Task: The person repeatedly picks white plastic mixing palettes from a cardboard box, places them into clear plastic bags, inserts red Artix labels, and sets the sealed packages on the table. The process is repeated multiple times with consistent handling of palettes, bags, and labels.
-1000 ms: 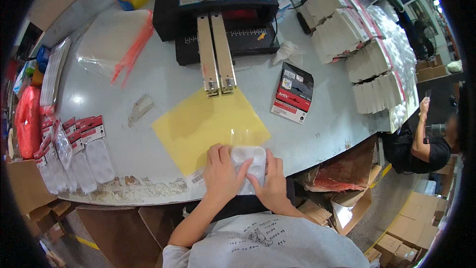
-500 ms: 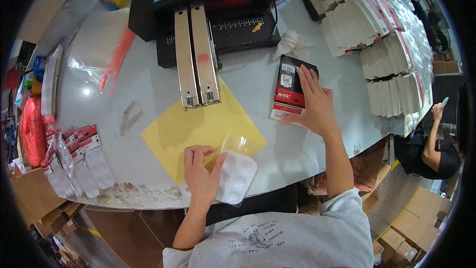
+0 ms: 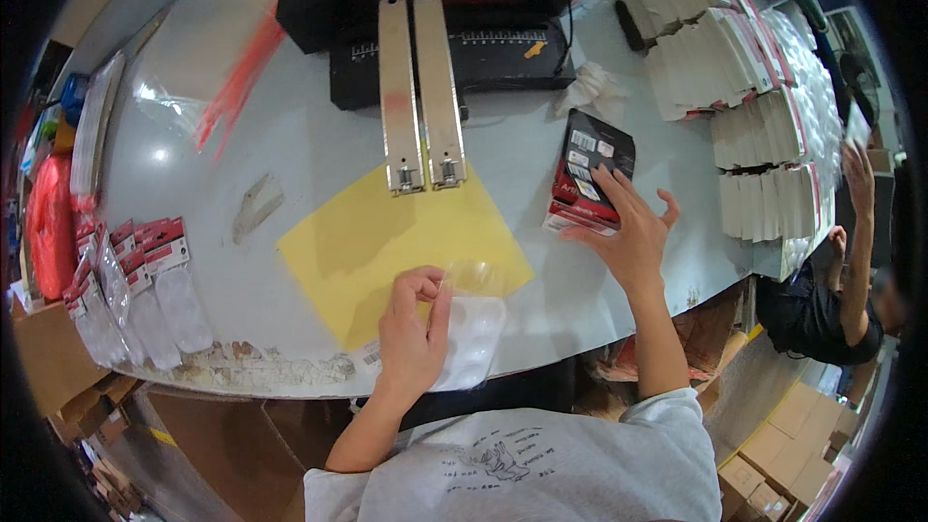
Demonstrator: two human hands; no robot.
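Observation:
My left hand (image 3: 416,329) pinches the upper edge of a clear plastic bag (image 3: 471,276) at the table's near edge. Inside the bag lies a white plastic paint palette (image 3: 472,338) with round wells, partly hidden by my hand. To the right, my right hand (image 3: 633,237) is at a small stack of black-and-red printed cards (image 3: 580,179). Its fingertips press on the top card and its thumb is at the lower edge, gripping that card, which sits askew over the others. A yellow sheet (image 3: 387,251) lies flat beneath the left hand's work area.
A black machine (image 3: 435,68) with two metal rails (image 3: 422,97) stands at the back. Stacked white packs (image 3: 764,203) line the right side. Bagged palettes with red headers (image 3: 174,280) and clear bags (image 3: 208,58) lie left. Another person (image 3: 822,309) is at far right.
My right fingers have drawn back and bent over the cards, and the top card has shifted askew. My left hand has turned further over the bag. The view has shifted slightly.

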